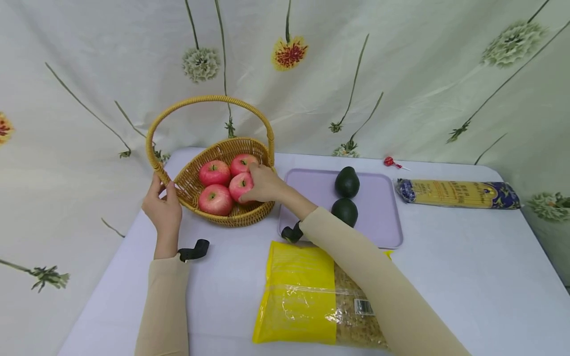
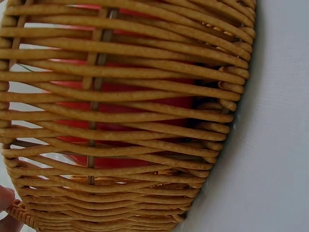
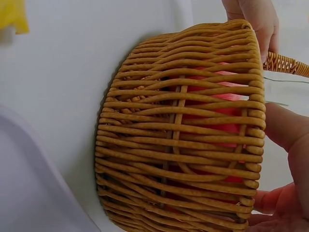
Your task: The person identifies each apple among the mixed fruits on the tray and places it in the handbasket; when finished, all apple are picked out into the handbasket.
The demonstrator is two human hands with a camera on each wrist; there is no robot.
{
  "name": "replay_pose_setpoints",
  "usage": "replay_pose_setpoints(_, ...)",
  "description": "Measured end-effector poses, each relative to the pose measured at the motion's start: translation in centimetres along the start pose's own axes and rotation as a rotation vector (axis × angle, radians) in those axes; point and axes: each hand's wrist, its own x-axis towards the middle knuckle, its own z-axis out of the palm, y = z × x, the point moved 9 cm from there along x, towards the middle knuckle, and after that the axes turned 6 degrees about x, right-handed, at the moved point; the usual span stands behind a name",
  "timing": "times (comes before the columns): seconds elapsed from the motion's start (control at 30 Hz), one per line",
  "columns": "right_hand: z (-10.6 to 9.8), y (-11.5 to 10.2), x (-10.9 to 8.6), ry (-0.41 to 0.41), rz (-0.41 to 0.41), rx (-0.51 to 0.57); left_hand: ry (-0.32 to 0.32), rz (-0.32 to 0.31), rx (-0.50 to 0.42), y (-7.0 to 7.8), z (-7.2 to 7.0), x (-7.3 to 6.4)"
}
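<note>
A wicker basket with a tall arched handle stands at the back left of the table. Several red apples lie in it. My left hand pinches the foot of the handle at the basket's left side. Over the right rim reaches my right hand, its thumb and fingers spread around one apple among the others. In the left wrist view the woven wall fills most of the picture, with red showing through the gaps. The right wrist view shows the right hand at the rim.
Right of the basket, a lilac tray holds two avocados. A yellow bag of pasta lies in front, partly under the right sleeve. Farther right are a noodle pack and a red lollipop. A flowered cloth hangs behind.
</note>
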Motion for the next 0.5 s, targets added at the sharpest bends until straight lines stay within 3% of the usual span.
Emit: replay_pose_setpoints(0.5, 0.94, -0.31, -0.06, -0.035, 0.001, -0.120, -0.007, -0.010, 0.006, -0.11, 0.05, -0.07)
